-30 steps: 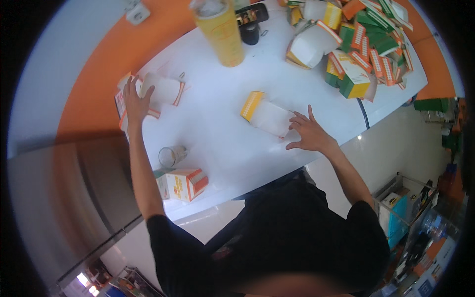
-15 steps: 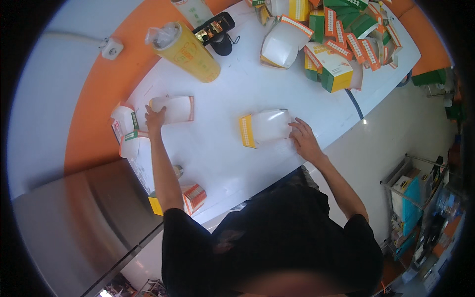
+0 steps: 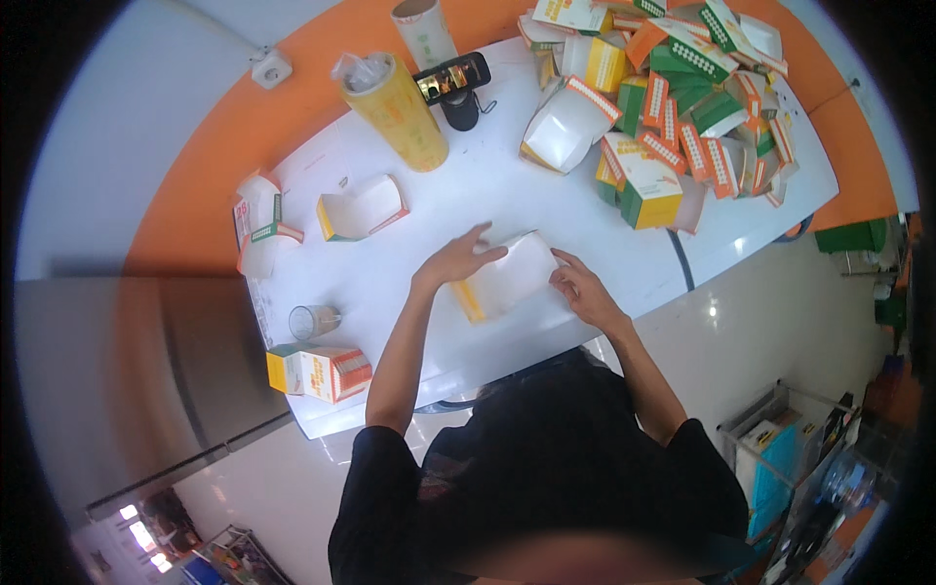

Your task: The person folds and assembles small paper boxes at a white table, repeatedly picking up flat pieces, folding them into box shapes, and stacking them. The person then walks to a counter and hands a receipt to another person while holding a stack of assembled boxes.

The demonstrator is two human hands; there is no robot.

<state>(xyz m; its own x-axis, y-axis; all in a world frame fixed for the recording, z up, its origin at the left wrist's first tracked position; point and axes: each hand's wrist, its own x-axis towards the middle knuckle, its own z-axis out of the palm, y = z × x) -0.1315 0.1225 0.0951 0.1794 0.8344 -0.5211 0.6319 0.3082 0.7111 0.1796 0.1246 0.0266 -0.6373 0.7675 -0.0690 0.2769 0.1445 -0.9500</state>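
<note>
A paper food box (image 3: 519, 276), white inside with a yellow end, lies on the table in front of me. My left hand (image 3: 458, 261) reaches over its left part, thumb and fingers spread. At its right end is my right hand (image 3: 582, 290), with bent fingers and thumb on the edge. Beyond my left hand stands another open paper box (image 3: 363, 213) with a green and an orange edge, untouched. Further left are a white, green and orange box (image 3: 261, 219) and, nearer me, a yellow and orange box (image 3: 333, 373).
A large pile of paper boxes (image 3: 682, 117) covers the far right of the white table (image 3: 390, 283). At the back stand a yellow cylinder (image 3: 400, 117), a pale tube (image 3: 424, 34) and a phone (image 3: 453, 78) on a black stand. A glass (image 3: 314, 321) rests at the left.
My left hand has let go of the box at the left and come right, over the box before me. My right hand stays at that box's right end. The view has shifted.
</note>
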